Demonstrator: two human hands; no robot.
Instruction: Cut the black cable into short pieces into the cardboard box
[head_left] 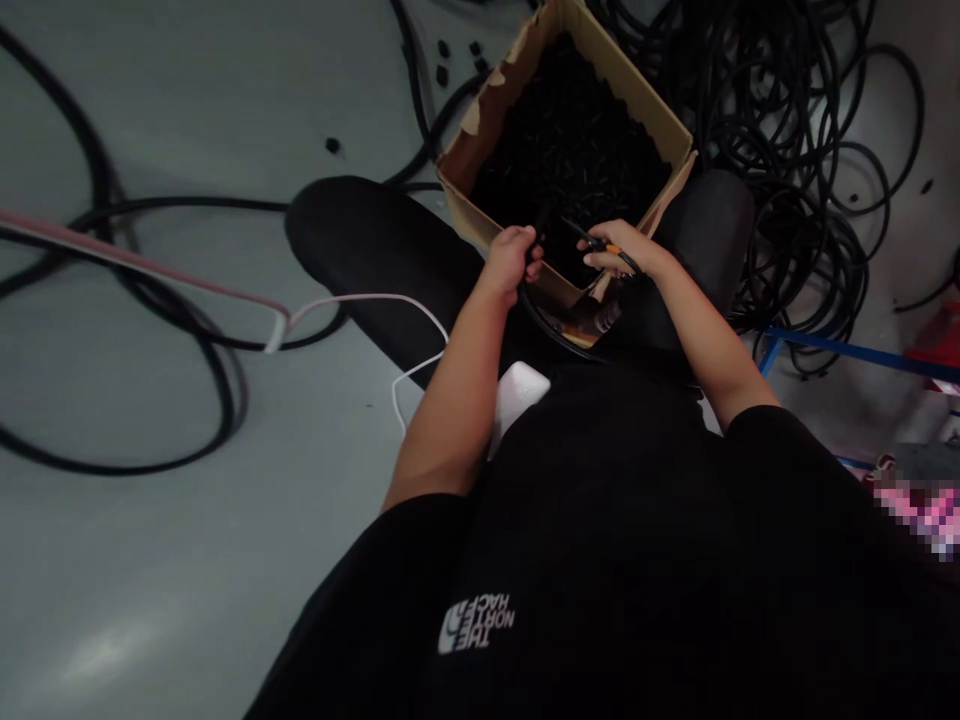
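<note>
My left hand (517, 262) is closed around a black hose (541, 318), near its end, at the front edge of a cardboard box (471, 215). From under that hand the hose curves down toward my lap. To the right, my right hand (621, 250) grips scissors (611, 248) with black and orange handles. Their dark blades point left toward the hose end, over the box; whether they touch it is too dark to tell. Many short black pieces (574, 135) fill the box, which stands between my legs.
A big tangle of black hose (780, 130) lies on the floor at right. More hose loops (217, 380) spread at left, near a pinkish-white cable (360, 297). Loose black bits (332, 146) dot the floor. A white device (521, 388) rests by my lap. A blue frame (862, 352) stands at right.
</note>
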